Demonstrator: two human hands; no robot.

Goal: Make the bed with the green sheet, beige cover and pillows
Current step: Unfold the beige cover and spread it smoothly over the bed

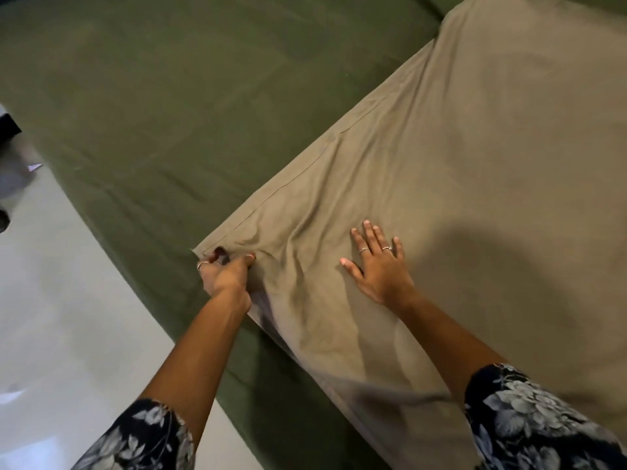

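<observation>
Head view: green sheet (203, 106) is spread over the bed, mostly flat. Beige cover (475, 164) lies on top, covering the right part, hemmed edge running diagonally. Left hand (225, 274) pinches the cover's near corner, fingers curled into the cloth. Right hand (380, 266) is flat on the cover, fingers straight and spread, pressing it. Wrinkles fan out between the hands. Cloth looks thin, light, limp: grip at corners and hem, pull taut, smooth by palm. No pillows clearly visible.
</observation>
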